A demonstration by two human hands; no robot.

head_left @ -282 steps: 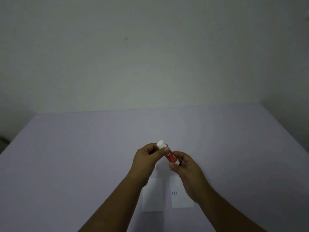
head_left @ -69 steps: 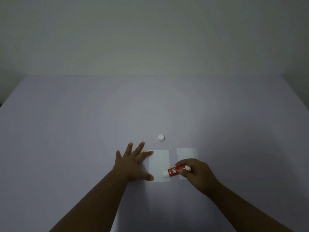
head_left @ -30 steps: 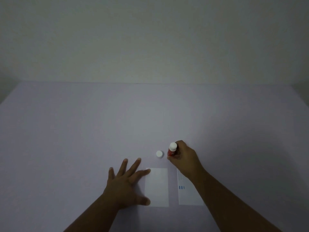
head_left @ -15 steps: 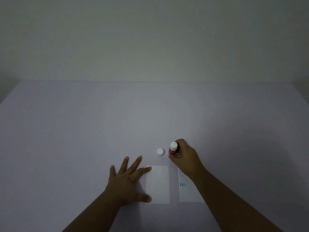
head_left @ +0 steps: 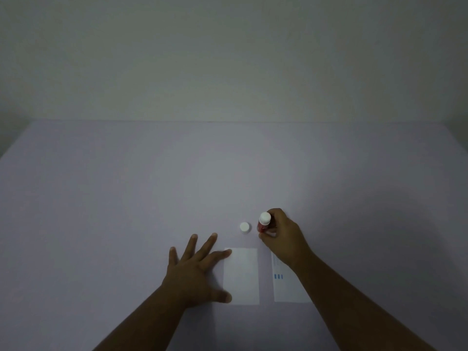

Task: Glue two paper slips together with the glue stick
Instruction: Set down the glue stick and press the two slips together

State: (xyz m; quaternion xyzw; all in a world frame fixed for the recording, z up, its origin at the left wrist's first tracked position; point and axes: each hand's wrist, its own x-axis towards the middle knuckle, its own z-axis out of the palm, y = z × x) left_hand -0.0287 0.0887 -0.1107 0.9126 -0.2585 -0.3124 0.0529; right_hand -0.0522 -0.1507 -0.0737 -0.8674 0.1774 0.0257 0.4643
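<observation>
Two white paper slips lie side by side near the front of the table. My left hand (head_left: 196, 271) lies flat with fingers spread, its index fingertip and thumb on the left edge of the left slip (head_left: 241, 276). The right slip (head_left: 285, 287) carries small blue marks and is partly hidden under my right forearm. Just beyond the slips, my right hand (head_left: 282, 235) grips the red glue stick (head_left: 264, 222), which stands upright on the table with its white end up. The white cap (head_left: 245, 227) sits loose on the table just left of the stick.
The table (head_left: 126, 198) has a pale lilac surface and reaches back to a plain light wall (head_left: 228, 59). Its left and right edges show at the sides of the view.
Since 2.3 s ago my right hand carried the glue stick from the left slip to beside the cap and stood it upright. Over the last half second nothing moved visibly.
</observation>
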